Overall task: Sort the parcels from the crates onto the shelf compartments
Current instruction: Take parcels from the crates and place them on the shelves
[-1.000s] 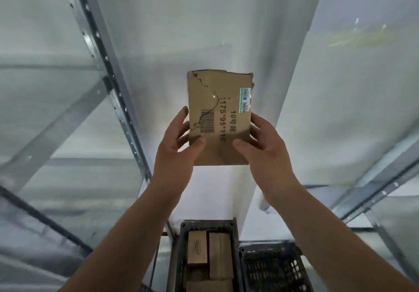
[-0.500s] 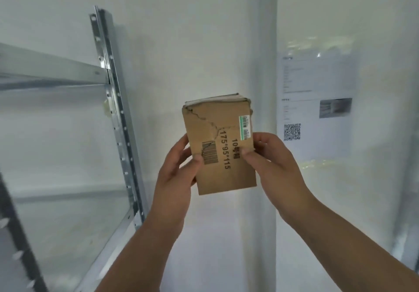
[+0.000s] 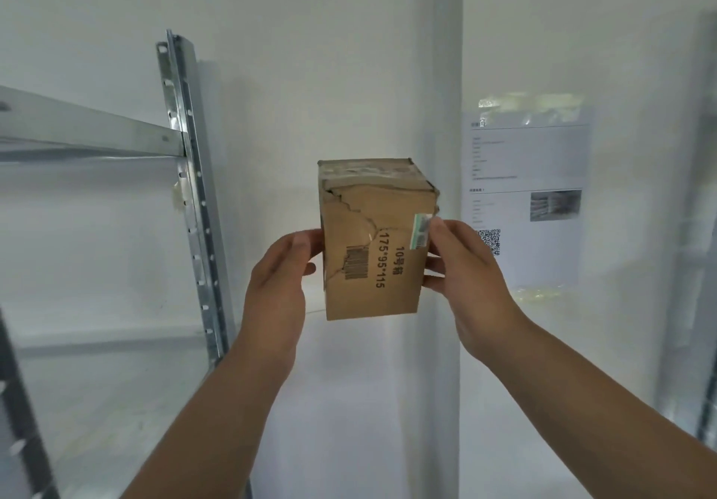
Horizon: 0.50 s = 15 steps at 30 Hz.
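A small brown cardboard parcel (image 3: 372, 250) with a torn face, a barcode and black print is held up in front of a white wall. My left hand (image 3: 281, 285) grips its left side and my right hand (image 3: 461, 266) grips its right side, thumb by a green-white sticker (image 3: 421, 231). The parcel's taped top tilts toward me. A metal shelf (image 3: 89, 130) with an upright post (image 3: 190, 188) stands at the left, apart from the parcel. The crates are out of view.
A printed notice with a QR code (image 3: 523, 196) is taped to the wall at the right. A white wall corner column (image 3: 446, 110) runs behind the parcel. Another metal upright (image 3: 704, 227) shows at the far right edge.
My view has swung up from the crates to the wall and shelf. Both hands shifted from the parcel's front to its sides, and the parcel tilted so its top shows.
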Motion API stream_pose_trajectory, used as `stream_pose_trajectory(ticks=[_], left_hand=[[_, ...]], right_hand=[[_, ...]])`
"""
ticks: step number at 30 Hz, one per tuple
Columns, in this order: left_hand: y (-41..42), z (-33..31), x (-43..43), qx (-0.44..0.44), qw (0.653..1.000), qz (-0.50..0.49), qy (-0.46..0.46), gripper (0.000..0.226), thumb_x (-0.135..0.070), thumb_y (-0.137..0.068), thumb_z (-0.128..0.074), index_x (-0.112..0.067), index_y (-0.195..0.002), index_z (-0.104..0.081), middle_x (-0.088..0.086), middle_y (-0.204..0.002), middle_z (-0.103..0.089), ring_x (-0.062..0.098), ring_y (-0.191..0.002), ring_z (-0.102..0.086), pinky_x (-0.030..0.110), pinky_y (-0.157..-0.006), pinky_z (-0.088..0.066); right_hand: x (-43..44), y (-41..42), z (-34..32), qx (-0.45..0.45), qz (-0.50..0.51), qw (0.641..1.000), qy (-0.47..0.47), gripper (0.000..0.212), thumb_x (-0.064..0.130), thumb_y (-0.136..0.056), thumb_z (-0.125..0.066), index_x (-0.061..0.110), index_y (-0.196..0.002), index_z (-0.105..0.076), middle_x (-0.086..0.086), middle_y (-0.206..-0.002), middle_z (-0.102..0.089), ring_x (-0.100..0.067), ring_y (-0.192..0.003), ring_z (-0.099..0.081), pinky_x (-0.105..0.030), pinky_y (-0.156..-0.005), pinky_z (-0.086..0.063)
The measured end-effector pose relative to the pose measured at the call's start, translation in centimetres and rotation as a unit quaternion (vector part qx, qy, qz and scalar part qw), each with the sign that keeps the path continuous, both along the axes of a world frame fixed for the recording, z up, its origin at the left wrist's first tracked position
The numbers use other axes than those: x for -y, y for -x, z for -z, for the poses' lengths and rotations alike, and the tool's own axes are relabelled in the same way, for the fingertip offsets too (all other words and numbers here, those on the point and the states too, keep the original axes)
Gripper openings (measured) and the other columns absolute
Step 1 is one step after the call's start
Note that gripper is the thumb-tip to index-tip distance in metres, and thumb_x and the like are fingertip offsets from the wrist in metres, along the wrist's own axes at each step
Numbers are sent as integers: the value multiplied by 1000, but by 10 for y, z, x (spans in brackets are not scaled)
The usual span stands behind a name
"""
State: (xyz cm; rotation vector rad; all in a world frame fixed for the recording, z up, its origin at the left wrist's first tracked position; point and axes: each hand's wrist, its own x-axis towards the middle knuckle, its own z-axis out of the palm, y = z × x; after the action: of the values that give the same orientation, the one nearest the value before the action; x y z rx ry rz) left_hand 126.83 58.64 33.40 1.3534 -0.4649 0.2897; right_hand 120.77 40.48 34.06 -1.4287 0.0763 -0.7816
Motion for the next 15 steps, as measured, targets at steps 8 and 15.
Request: stream_pose_trajectory(ticks=[8, 15], left_hand=[[-4, 10, -1, -31, 999, 24, 22, 35, -39, -112, -46, -27, -96, -74, -10, -94, -79, 10, -84, -73, 37, -84, -54], [-1, 17, 3, -23, 999, 28, 5, 39, -39, -113, -40, -31, -108, -78, -15, -103, -81, 7, -91, -77, 23, -78, -55]], right_hand=[[8, -1, 2, -17, 2, 999, -35, 48, 47, -112, -43, 14, -113, -77, -8, -106, -81, -27, -104, -77, -41, -95, -61], [15, -3, 9, -38, -36, 997, -55, 38, 27, -108, -60, -9, -114, -69, -15, -111, -79, -28, -110, -76, -33, -90, -57]])
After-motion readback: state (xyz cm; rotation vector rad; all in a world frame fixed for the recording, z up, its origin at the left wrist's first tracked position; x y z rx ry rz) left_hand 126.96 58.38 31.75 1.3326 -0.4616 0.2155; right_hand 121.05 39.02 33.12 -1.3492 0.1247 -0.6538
